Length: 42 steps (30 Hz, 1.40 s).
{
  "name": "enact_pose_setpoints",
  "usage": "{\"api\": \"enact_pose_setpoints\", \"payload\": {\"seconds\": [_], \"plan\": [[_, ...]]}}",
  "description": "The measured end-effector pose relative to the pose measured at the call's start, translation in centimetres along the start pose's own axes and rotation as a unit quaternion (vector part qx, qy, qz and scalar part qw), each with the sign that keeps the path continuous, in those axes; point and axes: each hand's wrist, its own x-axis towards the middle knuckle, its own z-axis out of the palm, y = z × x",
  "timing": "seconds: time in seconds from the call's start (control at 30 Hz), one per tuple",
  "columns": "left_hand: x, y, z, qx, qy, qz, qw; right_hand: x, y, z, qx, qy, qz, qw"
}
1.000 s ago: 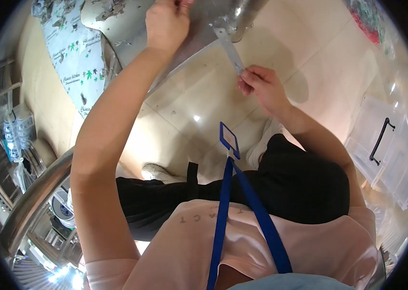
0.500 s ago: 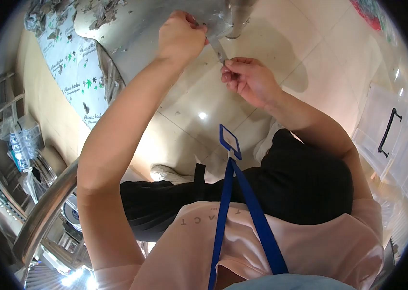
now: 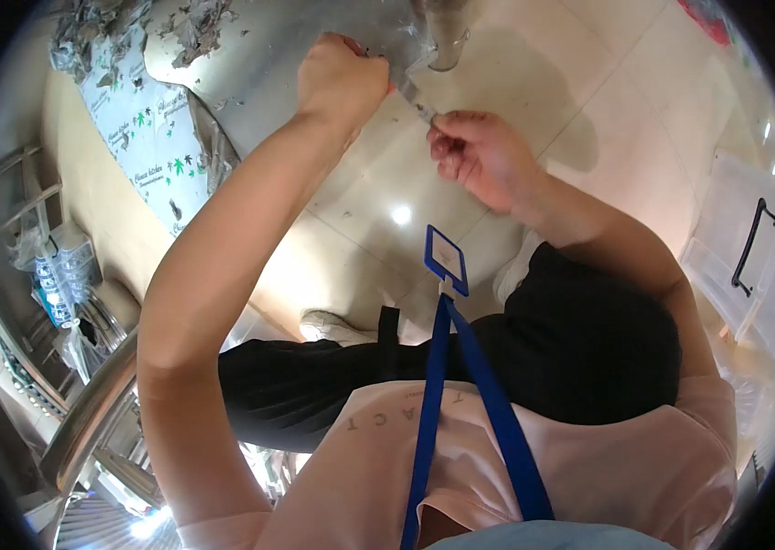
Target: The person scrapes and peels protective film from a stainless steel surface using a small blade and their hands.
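Metal strip [image 3: 415, 99] ahead of me is pinched in my right hand [image 3: 484, 158]; my left hand [image 3: 343, 82] curls at its far end, grip I cannot tell. Far left, a sheet [image 3: 133, 128] reads "Chinese kitchen"; my shirt [image 3: 608, 458], "ACT".

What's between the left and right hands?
In the head view, a grey strip, pinched in the right hand, extends toward the left hand.

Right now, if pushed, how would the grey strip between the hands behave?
The grey strip looks straight between the left hand and right hand, so it's probably stiff. Narrow, it's likely light. Its flat face suggests sliding rather than rolling.
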Motion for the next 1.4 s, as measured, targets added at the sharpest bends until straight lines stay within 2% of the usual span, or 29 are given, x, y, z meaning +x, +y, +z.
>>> {"api": "enact_pose_setpoints", "payload": {"seconds": [0.07, 0.3, 0.4, 0.5, 0.67, 0.77, 0.87, 0.97, 1.07, 1.17, 1.27, 1.37, 1.4], "plan": [[0.1, 0.5, 0.2, -0.040, -0.001, -0.017, 0.999, 0.2, -0.3, -0.2, -0.008, 0.013, -0.013, 1.000], [-0.4, 1.1, 0.1, -0.050, -0.003, -0.047, 0.998, -0.1, -0.1, 0.7, 0.019, 0.029, -0.014, 0.999], [-0.8, 0.9, 0.2, -0.050, 0.005, -0.055, 0.997, -0.2, 0.1, 1.2, 0.001, 0.074, -0.037, 0.997], [-0.3, 1.5, 0.0, -0.061, 0.006, -0.059, 0.996, 0.1, -0.5, 0.8, 0.018, 0.035, -0.025, 0.999], [-0.4, 1.3, 0.3, -0.062, 0.009, -0.059, 0.996, -0.2, -0.5, 1.2, 0.011, 0.077, -0.043, 0.996], [-0.9, 1.2, 0.5, -0.084, 0.021, -0.048, 0.995, -0.2, -0.2, 1.0, 0.030, 0.041, -0.014, 0.999], [0.1, 1.6, 0.2, -0.083, 0.007, -0.053, 0.995, 0.7, -0.7, 0.8, 0.031, 0.049, -0.049, 0.997], [-1.1, 1.5, 0.7, -0.054, 0.023, -0.038, 0.998, -0.6, 0.1, 1.4, 0.024, 0.071, -0.027, 0.997], [0.4, 1.2, 0.9, -0.095, 0.002, -0.028, 0.995, 0.2, -0.4, 0.9, 0.015, 0.076, -0.075, 0.994], [0.0, 1.0, 1.2, -0.056, 0.014, 0.005, 0.998, -0.9, 0.3, 1.1, -0.002, 0.041, -0.031, 0.999], [0.5, 1.2, 1.3, -0.049, 0.005, 0.034, 0.998, 0.1, 0.1, 0.4, -0.021, 0.044, -0.086, 0.995], [1.2, 1.3, 1.5, -0.072, -0.009, 0.029, 0.997, -0.3, -0.4, 1.4, 0.018, 0.088, -0.060, 0.994], [0.6, 1.7, 1.7, -0.060, 0.018, 0.032, 0.998, -0.5, -0.3, 1.4, 0.018, 0.087, -0.053, 0.995]]}}
